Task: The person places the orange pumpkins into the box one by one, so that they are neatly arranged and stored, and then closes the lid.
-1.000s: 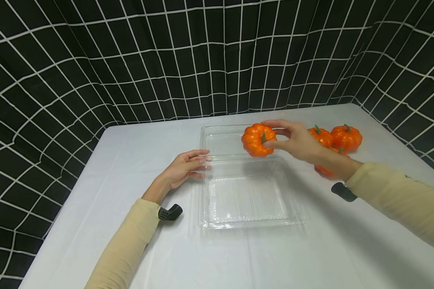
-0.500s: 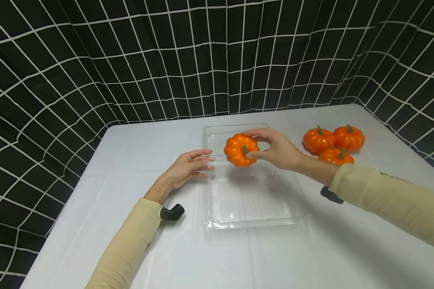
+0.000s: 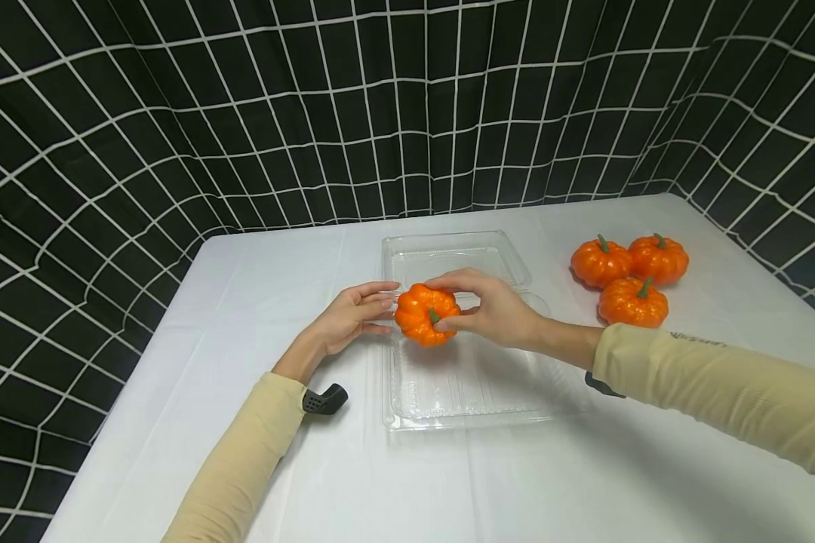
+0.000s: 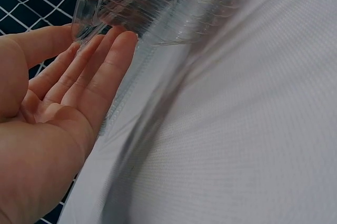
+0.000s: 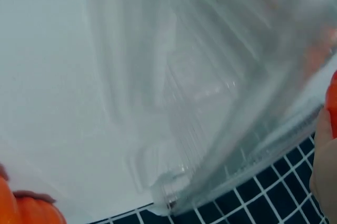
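Observation:
In the head view my right hand grips an orange mini pumpkin with a green stem, thumb near the stem and fingers at its far side. It is over the left part of a clear plastic clamshell container that lies opened on the table. My left hand is at the container's left side, near its hinge. The left wrist view shows the fingers mostly straight, fingertips touching the clear wall. Only an edge of the right hand and the held pumpkin appears in the right wrist view.
Several more pumpkins are not held: one, another and a nearer one sit clustered at the right. The container's lid half lies behind its near half. A black curtain with a white grid stands behind the white table.
My right hand has carried the pumpkin left and nearer, from above the container's right rear to its left part. The left hand stays at the container's left side.

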A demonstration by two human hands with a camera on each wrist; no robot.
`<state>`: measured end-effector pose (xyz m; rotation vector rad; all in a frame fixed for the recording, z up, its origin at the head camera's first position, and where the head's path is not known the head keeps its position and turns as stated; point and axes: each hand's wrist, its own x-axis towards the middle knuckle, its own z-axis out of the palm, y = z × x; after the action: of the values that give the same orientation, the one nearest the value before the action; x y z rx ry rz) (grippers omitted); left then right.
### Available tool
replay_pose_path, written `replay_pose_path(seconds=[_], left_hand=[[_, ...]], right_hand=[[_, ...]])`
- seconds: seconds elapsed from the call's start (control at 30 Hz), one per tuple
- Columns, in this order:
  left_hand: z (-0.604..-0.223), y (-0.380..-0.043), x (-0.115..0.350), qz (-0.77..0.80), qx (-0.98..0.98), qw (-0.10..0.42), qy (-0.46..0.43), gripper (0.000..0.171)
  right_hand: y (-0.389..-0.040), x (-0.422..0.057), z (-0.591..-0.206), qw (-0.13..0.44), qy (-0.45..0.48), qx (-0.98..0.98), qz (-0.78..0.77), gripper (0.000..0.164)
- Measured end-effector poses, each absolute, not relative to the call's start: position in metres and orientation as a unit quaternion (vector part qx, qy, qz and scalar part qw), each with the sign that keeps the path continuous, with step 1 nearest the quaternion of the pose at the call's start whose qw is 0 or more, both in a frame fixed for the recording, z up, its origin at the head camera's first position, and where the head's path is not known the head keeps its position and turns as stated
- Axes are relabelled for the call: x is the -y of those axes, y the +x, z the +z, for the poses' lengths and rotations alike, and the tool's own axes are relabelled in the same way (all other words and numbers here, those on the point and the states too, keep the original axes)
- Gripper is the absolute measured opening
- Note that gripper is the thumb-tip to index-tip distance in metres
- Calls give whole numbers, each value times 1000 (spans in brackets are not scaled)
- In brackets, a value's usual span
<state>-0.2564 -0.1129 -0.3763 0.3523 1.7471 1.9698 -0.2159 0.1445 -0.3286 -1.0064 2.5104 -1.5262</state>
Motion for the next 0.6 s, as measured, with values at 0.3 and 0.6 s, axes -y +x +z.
replay_pose_path(seconds=[0.3,0.6], left_hand=[[-377,-257,113,713,-644,238,141,45],[-378,-257,113,715,-639,242,148,47]], right_hand=[[-209,-143,-339,24,-321,-793,-517,57],[-207,-141,-350,17,-330,-796,-508,57]])
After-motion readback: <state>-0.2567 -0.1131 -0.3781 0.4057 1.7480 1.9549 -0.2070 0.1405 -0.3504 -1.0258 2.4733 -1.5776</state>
